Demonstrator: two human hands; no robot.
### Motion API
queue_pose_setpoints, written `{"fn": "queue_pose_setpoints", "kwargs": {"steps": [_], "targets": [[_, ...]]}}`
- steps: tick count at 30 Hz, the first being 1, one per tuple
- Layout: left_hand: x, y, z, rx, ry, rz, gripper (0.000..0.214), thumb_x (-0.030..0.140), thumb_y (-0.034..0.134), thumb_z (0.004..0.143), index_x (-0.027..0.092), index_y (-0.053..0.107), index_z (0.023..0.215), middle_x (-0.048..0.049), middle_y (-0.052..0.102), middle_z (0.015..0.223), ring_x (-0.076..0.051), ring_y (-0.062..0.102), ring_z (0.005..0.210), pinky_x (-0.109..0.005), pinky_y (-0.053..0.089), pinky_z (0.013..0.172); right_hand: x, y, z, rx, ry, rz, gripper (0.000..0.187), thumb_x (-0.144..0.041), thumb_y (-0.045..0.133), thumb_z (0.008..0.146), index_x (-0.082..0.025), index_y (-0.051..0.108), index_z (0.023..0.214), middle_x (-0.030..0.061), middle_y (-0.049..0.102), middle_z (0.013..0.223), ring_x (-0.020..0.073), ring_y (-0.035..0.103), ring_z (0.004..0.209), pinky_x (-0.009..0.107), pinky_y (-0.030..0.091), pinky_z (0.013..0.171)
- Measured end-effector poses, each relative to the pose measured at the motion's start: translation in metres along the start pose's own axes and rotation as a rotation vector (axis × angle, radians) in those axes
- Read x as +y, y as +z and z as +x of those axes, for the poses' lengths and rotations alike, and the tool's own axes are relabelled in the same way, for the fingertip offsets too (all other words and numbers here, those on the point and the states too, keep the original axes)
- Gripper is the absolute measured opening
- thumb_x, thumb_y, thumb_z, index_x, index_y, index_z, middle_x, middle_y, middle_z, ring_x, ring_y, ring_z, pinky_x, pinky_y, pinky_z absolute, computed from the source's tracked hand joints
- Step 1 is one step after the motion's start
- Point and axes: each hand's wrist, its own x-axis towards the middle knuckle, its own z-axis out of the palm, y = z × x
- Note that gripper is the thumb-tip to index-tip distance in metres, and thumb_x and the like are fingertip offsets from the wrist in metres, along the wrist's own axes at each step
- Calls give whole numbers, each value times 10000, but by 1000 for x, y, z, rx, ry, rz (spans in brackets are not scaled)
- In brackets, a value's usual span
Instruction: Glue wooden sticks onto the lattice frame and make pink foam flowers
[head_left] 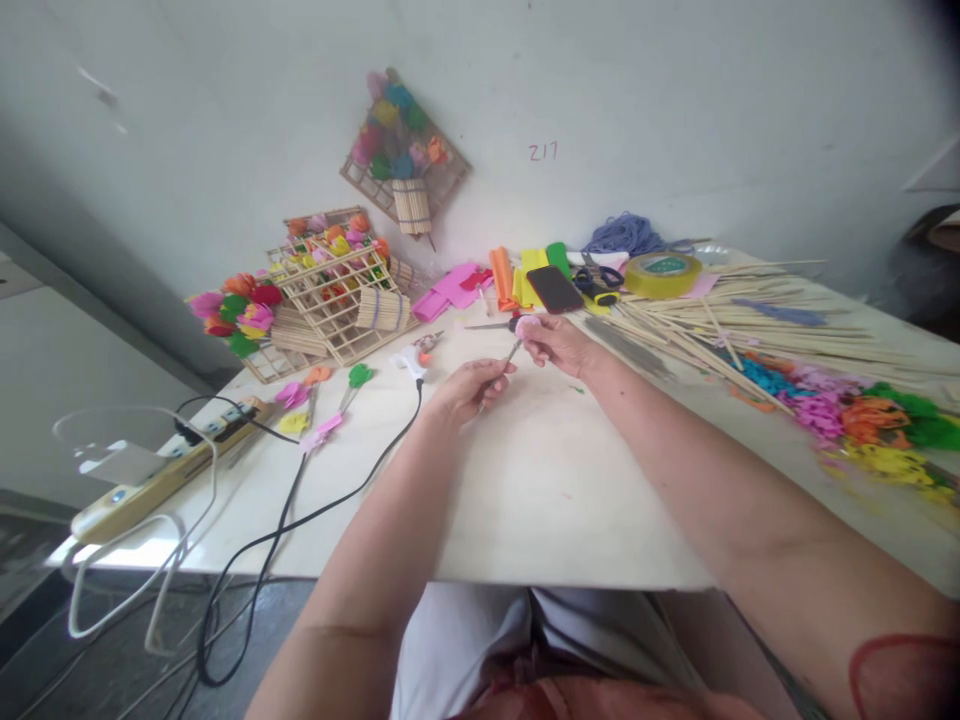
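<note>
Over the white table [555,490] my left hand [471,388] is closed around the lower end of a thin wooden stick [501,368]. My right hand [553,343] pinches a small pink foam flower [526,326] at the stick's upper end. The two hands are close together, a little above the tabletop. A white glue gun [411,360] lies just left of my left hand, its black cord [315,520] running off the front edge.
Finished foam flowers on sticks [322,400] lie at the left beside a power strip [161,470]. Wooden lattice baskets of flowers [330,285] stand at the back. A phone [553,288], scissors [598,278], a tape roll [663,274], a pile of sticks [757,320] and coloured foam scraps [862,420] fill the right.
</note>
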Motion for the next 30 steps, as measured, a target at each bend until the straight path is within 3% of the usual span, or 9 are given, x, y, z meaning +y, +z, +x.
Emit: {"fn": "queue_pose_setpoints", "kwargs": {"steps": [5, 9, 12, 15, 18, 21, 25, 30], "targets": [[5, 0, -3, 58, 73, 18, 226, 287, 637, 705, 101, 570, 815, 60, 385, 474, -6, 225, 359, -142, 86, 350, -2, 1, -1, 15, -44, 16, 419, -498, 679, 631, -154, 558, 835, -51, 512, 544, 53, 414, 413, 184, 317, 364], [19, -1, -10, 349, 339, 22, 222, 322, 617, 722, 119, 559, 790, 63, 402, 470, -3, 229, 357, -149, 104, 357, 0, 2, -2, 51, -21, 9, 502, -521, 640, 661, -150, 562, 990, -24, 575, 587, 71, 454, 418, 198, 345, 369], [32, -5, -16, 562, 526, 15, 228, 355, 592, 737, 139, 557, 800, 69, 409, 482, -5, 265, 363, -152, 137, 365, 9, 13, 1, 150, 20, -102, 390, -450, 647, 679, -132, 593, 900, -22, 563, 548, 68, 446, 396, 197, 347, 359], [38, -11, -22, 690, 612, 28, 240, 376, 589, 730, 148, 556, 797, 66, 436, 492, -14, 328, 378, -155, 173, 370, 18, 37, 6, 202, 75, -302, 225, -353, 639, 697, -136, 580, 701, -28, 541, 496, 57, 410, 355, 193, 320, 342], [39, -18, -24, 763, 642, 65, 236, 371, 588, 719, 141, 551, 752, 58, 462, 483, -25, 347, 373, -163, 189, 367, 23, 66, 14, 142, 87, -541, 196, -266, 641, 685, -148, 536, 568, -27, 525, 453, 56, 397, 341, 195, 301, 352], [36, -25, -24, 832, 634, 130, 218, 349, 574, 721, 134, 545, 694, 55, 466, 463, -28, 345, 366, -164, 219, 375, 26, 92, 26, 92, 19, -717, 178, -246, 651, 666, -162, 526, 570, -32, 516, 450, 81, 462, 402, 203, 345, 421], [32, -36, -21, 944, 604, 191, 186, 318, 559, 723, 134, 560, 695, 56, 465, 461, -43, 390, 396, -164, 291, 420, 29, 120, 43, 118, -54, -991, 180, -353, 602, 713, -178, 562, 736, 44, 648, 721, 173, 608, 688, 250, 416, 578], [30, -48, -18, 1140, 597, 300, 188, 327, 533, 735, 149, 590, 715, 35, 494, 504, -79, 452, 461, -186, 346, 479, 31, 151, 56, 22, 65, -1291, 354, -366, 526, 760, -183, 523, 1063, 116, 665, 923, 267, 629, 858, 335, 443, 679]]}}
